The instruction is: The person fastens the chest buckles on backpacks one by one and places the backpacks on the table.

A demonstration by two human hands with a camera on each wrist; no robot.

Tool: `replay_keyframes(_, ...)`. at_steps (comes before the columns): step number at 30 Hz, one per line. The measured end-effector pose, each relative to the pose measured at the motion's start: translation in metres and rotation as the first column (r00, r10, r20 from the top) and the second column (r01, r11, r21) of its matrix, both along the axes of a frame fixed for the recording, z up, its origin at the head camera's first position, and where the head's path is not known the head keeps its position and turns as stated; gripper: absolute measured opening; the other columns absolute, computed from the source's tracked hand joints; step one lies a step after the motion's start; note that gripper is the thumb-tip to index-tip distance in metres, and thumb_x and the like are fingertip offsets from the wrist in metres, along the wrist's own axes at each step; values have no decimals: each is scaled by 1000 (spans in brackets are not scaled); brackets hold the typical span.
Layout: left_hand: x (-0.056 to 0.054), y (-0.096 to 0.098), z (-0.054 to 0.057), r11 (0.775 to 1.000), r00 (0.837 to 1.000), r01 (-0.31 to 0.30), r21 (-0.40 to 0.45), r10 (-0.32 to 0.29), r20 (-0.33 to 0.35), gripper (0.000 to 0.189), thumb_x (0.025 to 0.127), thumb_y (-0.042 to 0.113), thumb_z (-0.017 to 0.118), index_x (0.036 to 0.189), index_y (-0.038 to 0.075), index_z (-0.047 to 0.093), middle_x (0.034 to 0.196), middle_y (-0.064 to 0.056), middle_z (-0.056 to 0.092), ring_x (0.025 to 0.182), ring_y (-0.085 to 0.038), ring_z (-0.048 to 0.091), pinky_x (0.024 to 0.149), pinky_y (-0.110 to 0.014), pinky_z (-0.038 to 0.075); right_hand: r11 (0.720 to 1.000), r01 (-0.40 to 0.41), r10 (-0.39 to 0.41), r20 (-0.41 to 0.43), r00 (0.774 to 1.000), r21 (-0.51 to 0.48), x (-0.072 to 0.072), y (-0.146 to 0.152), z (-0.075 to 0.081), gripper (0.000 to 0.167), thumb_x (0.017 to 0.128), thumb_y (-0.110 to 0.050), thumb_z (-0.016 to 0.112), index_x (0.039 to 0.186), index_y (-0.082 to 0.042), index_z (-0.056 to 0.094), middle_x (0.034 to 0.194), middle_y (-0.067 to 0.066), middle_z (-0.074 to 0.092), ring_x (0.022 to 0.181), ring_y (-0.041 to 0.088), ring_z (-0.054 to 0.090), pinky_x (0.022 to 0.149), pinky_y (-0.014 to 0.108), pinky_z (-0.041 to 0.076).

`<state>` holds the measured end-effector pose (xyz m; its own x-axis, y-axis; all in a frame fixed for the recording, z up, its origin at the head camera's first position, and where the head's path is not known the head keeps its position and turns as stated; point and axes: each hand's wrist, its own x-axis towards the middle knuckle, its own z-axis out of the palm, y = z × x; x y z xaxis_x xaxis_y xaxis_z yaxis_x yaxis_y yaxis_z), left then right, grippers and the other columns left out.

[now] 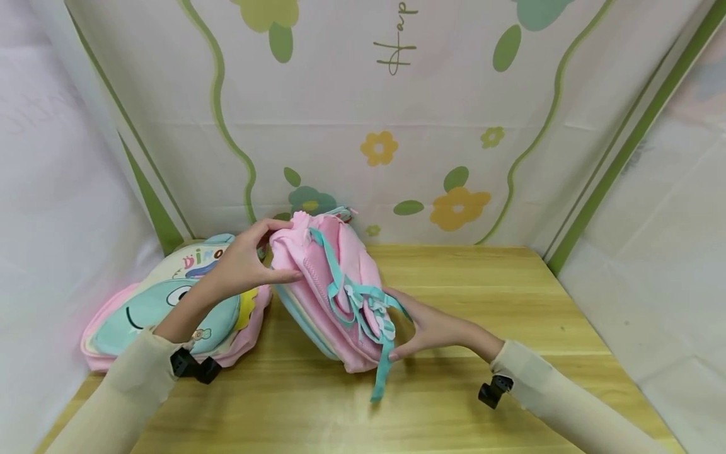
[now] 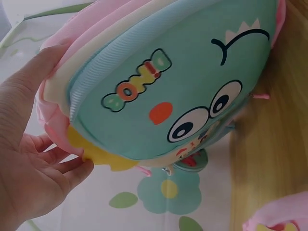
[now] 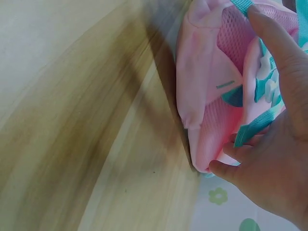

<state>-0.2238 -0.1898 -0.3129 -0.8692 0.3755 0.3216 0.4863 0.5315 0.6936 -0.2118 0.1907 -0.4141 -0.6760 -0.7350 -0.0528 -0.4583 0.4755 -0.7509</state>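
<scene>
We have the pink backpack [image 1: 334, 284] tilted on the tabletop [image 1: 482, 302], top toward the far-left, straps facing up. Our left hand [image 1: 244, 261] holds its top, our right hand [image 1: 437, 328] its bottom, each grip curled round it.

Both arms w/ long cream sleeves [image 1: 136, 372], soft knit-like fabric, snug at the cuffs, ending right at the wrists. Each wrist carries a small black mount: left one [image 1: 195, 367] is two chunky black blocks side by side under the cuff; right one [image 1: 495, 391] is a single black knob-like piece below the cuff. Left hand [image 1: 241, 261] and right hand [image 1: 433, 329] bare, no rings, no watch, no gloves. Nails short, unpainted as far as wrist views show. No cables or markings seen on sleeves.
</scene>
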Motion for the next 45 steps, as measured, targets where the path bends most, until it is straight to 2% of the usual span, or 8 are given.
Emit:
replay_keyframes(4,2,-1,-11,1000,1000,-13,-22,13,17,81,70,24,95,138,8,53,138,-9,57,123,-25,57,99,-25,49,1000,10,-10,1,1000,3,-1,2,-1,126,76,-45,89,165,-17,4,171,6,13,157,30,17,123,59,25)
replay_keyframes(8,3,0,-32,999,999,-17,-28,18,39,83,68,25,96,137,6,55,140,-12,58,132,-31,56,108,-45,49,997,62,-63,26,998,39,1,8,-2,126,76,-45,90,165,-15,5,170,11,15,156,34,21,121,60,27)
replay_keyframes(12,7,-4,-54,999,997,-33,-25,35,67,81,70,24,95,138,4,55,139,-14,60,134,-35,56,110,-48,47,996,76,-78,41,996,43,1,13,-3,127,74,-45,91,165,-14,7,170,11,17,155,33,23,122,59,27)
replay_keyframes(17,11,-7,-70,1000,996,-28,8,27,88,80,73,22,94,139,3,54,138,-15,61,133,-36,57,110,-49,46,996,72,-74,27,997,58,0,17,-3,128,72,-47,92,164,-14,8,169,10,21,154,32,26,122,57,29)
replay_keyframes(31,21,2,-99,1000,986,13,13,-15,164,80,73,23,93,140,2,54,139,-15,60,132,-37,57,110,-50,47,988,42,-37,-39,999,147,-1,31,2,129,70,-47,93,164,-9,12,169,15,19,155,35,24,121,59,29)
replay_keyframes(37,22,6,-110,999,977,36,-1,-35,211,82,73,23,93,142,3,53,141,-15,58,130,-35,57,110,-50,47,986,27,-16,-74,997,162,-2,37,1,127,71,-48,92,162,-3,15,168,21,18,154,41,22,120,62,29)
replay_keyframes(41,23,10,-113,998,966,55,-28,-46,255,87,72,31,94,144,6,52,141,-12,58,129,-32,57,110,-49,48,983,29,-13,-91,996,182,-2,42,1,126,71,-48,92,162,-3,16,168,21,18,154,43,21,119,63,29)
replay_keyframes(45,25,10,-115,995,961,79,-54,-61,268,91,70,40,94,144,7,52,141,-10,58,128,-31,57,110,-50,48,982,24,-6,-98,995,189,-3,47,2,125,71,-47,92,162,-3,19,169,22,17,155,44,20,120,64,28)
